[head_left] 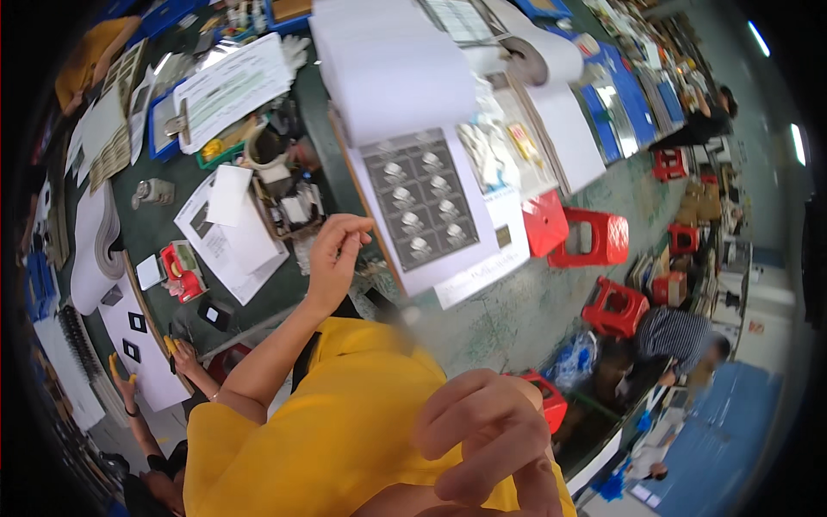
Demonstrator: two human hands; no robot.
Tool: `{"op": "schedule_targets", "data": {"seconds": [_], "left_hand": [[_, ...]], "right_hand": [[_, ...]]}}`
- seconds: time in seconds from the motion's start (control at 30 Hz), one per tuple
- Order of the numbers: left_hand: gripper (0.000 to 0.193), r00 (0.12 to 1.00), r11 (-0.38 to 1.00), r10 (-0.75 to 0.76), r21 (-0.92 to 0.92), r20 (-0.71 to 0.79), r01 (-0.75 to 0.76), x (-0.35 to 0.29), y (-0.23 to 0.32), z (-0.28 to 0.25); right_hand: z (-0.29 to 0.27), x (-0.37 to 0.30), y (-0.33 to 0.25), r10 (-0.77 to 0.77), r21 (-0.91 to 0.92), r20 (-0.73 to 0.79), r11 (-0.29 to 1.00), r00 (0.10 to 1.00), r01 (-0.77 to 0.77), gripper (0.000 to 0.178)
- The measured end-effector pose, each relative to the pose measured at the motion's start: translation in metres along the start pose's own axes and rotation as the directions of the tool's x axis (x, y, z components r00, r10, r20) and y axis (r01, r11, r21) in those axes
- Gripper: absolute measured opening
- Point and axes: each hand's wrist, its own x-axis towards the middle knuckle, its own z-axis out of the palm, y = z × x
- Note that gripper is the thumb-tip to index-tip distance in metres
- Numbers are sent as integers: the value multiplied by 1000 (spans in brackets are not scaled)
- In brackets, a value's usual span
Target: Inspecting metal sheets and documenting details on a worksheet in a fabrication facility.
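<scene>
My left hand (338, 258) is at the left edge of a board (392, 274) on the bench. Its fingers are curled in with the thumb against them, and whatever they hold, if anything, is hidden. On the board lies white paper (484, 231), topped by a dark sheet (419, 202) with rows of pale flower-like pictures. My right hand (487, 431) is raised in front of my yellow shirt, large and blurred, well apart from the board. Its fingers are bent toward the thumb; I cannot make out anything between them.
Large white sheets (392, 77) curl over the board's far end. Left of it are papers (233, 228), a red tape dispenser (183, 271) and a glass jar (153, 192). Red stools (594, 237) stand to the right. A co-worker's hands (185, 358) are at the lower left bench.
</scene>
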Motion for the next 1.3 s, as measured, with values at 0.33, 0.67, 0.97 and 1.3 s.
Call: {"op": "schedule_targets", "data": {"seconds": [0.33, 0.67, 0.97, 1.3], "left_hand": [[21, 885, 984, -175, 53, 431, 169, -114, -18, 217], [15, 481, 980, -33, 123, 876, -158, -163, -47, 399], [12, 285, 828, 1, 158, 959, -537, -114, -106, 547], [11, -59, 704, 126, -131, 990, -698, -52, -157, 773]], "right_hand": [[-101, -143, -149, -207, -68, -140, 978, 968, 199, 39], [-232, -286, -236, -99, -219, -312, 975, 945, 29, 15], [-404, -452, -178, 337, -87, -916, 369, 220, -925, 22], [-398, -879, -227, 475, 333, -745, -342, -467, -879, 25]]}}
